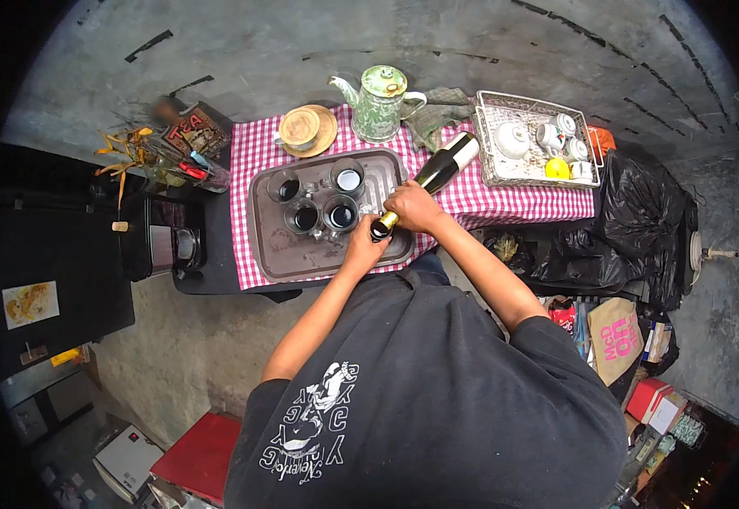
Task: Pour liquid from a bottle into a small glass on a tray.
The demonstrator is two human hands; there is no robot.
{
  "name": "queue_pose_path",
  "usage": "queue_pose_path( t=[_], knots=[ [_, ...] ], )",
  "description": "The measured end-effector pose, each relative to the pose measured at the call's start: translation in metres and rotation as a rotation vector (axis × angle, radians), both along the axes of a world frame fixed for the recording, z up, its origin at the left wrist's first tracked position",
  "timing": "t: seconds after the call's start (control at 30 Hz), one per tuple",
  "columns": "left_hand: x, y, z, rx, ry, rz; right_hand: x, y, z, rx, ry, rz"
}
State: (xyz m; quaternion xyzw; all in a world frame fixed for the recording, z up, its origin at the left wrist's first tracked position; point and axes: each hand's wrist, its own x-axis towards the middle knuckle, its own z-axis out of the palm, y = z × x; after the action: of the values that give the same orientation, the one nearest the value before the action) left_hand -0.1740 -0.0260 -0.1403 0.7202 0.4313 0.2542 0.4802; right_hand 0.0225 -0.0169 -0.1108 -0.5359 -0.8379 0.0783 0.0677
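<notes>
My right hand (413, 207) grips the neck of a dark glass bottle (444, 164) with gold foil and a pale label, tilted with its mouth towards me. My left hand (364, 247) holds a small glass cup (379, 230) at the bottle's mouth; dark liquid shows in it. Left of my hands, a brown plastic tray (287, 264) bears several glass mugs, among them one at the front (342, 216) and one at the back (348, 178), each with dark liquid inside. Wet spots mark the tray's surface.
Behind the tray stand a green enamel teapot (379, 108) and a lidded cup on a wooden saucer (324, 143). A white wire basket (540, 183) with cups is at the right on the checked cloth (525, 205). Black plastic bags (637, 210) lie beyond; dried flowers (131, 149) stand left.
</notes>
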Motion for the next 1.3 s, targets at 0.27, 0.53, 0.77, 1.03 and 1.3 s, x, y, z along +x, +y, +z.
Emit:
queue_pose_path(
  t=[0.27, 0.53, 0.77, 1.03, 1.3],
  knots=[
    [0.02, -0.003, 0.057, -0.006, 0.068, -0.002, 0.028, 0.004, 0.042, -0.008, 0.215, 0.038],
    [0.048, 0.002, 0.104, 0.02, -0.008, 0.071, 0.069, 0.013, 0.085, 0.018, 0.497, 0.059],
    [0.081, 0.004, 0.132, 0.0, 0.015, 0.203, 0.103, 0.029, 0.1, 0.077, 0.709, 0.069],
    [0.126, 0.01, 0.152, 0.004, -0.018, 0.301, 0.143, 0.052, 0.119, 0.051, 0.911, 0.095],
    [0.162, 0.021, 0.161, 0.045, -0.077, 0.338, 0.175, 0.073, 0.131, -0.084, 1.006, 0.033]
  ],
)
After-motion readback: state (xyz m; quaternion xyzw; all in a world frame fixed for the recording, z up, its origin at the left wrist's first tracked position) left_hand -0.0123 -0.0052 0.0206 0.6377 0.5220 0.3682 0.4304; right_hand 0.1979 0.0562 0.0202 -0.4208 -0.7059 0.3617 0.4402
